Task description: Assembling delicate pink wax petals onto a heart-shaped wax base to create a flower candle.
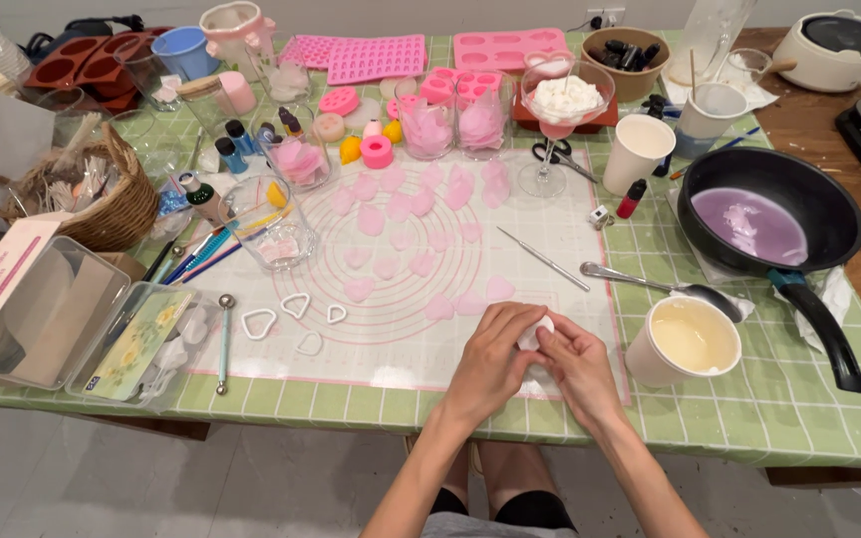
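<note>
My left hand and my right hand meet over the near edge of a white mat with pink circles. Together they pinch a small white lump between their fingertips. Several pale pink heart-shaped pieces lie spread across the mat beyond my hands. Heart-shaped cutters rest on the mat to the left.
A paper cup of pale yellow liquid stands right of my hands, with a spoon and a black pan of purple liquid beyond. A thin metal tool, clear plastic boxes, a basket and pink moulds crowd the green tiled table.
</note>
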